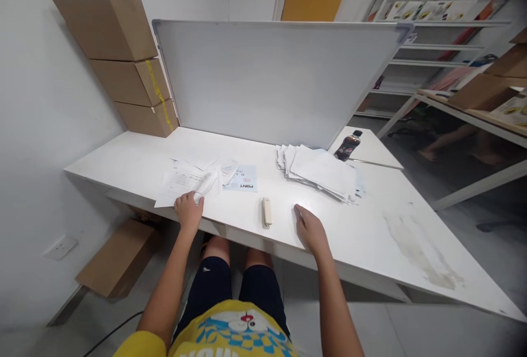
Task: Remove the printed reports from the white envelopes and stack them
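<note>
My left hand [189, 211] is closed on the near edge of some loose printed sheets of paper [181, 181], one of which curls up by the thumb. My right hand [312, 229] rests on the white table near its front edge, fingers curled in and nothing visible in them. Between my hands lies a cream stapler [267, 212], closer to the right one. Beyond it is a light blue printed booklet [247, 177], partly covered by small papers. An untidy stack of paper [321, 170] sits past my right hand.
A whiteboard [263, 82] stands along the table's back edge. Stacked cardboard boxes [132, 82] rise at the back left. Behind the paper stack stands a dark drink bottle [348, 145]. A smeared stain [424, 247] marks the table [370, 241] at right. Another person's legs show at far right.
</note>
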Action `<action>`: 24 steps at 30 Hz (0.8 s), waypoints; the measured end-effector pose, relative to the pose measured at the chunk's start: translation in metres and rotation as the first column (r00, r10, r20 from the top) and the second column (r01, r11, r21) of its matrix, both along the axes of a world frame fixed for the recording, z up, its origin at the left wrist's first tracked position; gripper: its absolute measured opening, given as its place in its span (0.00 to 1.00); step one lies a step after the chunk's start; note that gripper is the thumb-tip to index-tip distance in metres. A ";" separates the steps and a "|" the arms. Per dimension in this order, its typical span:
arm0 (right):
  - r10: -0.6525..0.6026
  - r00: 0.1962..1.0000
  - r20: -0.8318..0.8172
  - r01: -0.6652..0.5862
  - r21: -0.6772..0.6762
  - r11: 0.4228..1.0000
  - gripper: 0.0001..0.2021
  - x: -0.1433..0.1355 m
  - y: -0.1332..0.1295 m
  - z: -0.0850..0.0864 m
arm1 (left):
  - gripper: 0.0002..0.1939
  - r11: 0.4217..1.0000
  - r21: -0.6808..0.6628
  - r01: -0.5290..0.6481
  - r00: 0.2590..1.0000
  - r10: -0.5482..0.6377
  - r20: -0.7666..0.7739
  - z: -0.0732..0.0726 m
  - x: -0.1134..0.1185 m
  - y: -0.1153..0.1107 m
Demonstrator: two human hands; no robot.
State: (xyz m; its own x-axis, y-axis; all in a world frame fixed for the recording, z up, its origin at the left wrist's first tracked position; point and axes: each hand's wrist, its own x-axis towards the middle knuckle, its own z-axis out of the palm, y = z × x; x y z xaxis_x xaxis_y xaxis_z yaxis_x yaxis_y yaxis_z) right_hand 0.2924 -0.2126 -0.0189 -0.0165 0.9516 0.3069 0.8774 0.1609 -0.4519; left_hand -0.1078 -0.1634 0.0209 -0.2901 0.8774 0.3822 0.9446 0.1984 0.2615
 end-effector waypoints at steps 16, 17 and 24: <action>-0.009 1.000 0.015 0.009 0.018 1.000 0.22 -0.001 0.000 0.003 | 0.25 0.993 -0.014 0.121 0.987 -0.119 0.106 0.001 0.008 0.001; -0.009 1.000 0.016 0.009 0.020 1.000 0.22 -0.001 0.000 0.003 | 0.25 0.992 -0.047 0.114 0.991 -0.111 0.072 0.002 0.012 0.002; -0.001 1.000 0.012 0.001 0.025 1.000 0.22 -0.001 0.002 0.002 | 0.28 0.997 -0.072 -0.016 1.000 0.015 -0.013 0.003 0.038 0.006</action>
